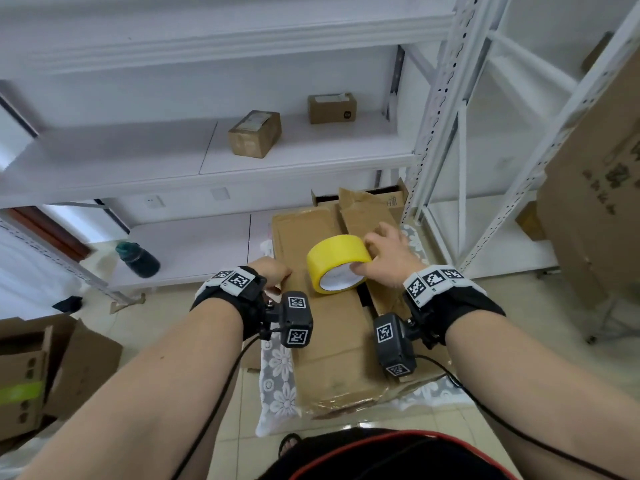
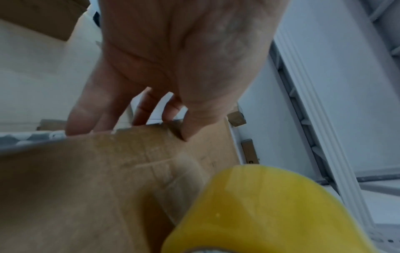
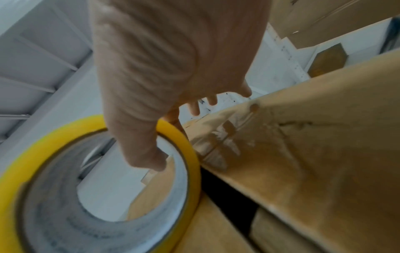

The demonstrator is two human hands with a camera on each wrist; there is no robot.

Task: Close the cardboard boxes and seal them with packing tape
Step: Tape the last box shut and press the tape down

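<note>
Right hand (image 1: 388,259) grips a yellow tape roll (image 1: 337,263), thumb inside its core; left hand's (image 1: 273,271) fingers (image 2: 86,118) press the cardboard box (image 1: 329,341) flap beside it. Flaps remain gapped and untaped.

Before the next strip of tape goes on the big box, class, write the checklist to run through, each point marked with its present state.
1. Right hand holds the tape roll, thumb in its core: ok.
2. Left hand presses the left flap flat: ok.
3. Right flap down: not ok, a dark gap shows.
4. Free tape end found: cannot tell.
5. Roll over the seam: ok.
</note>
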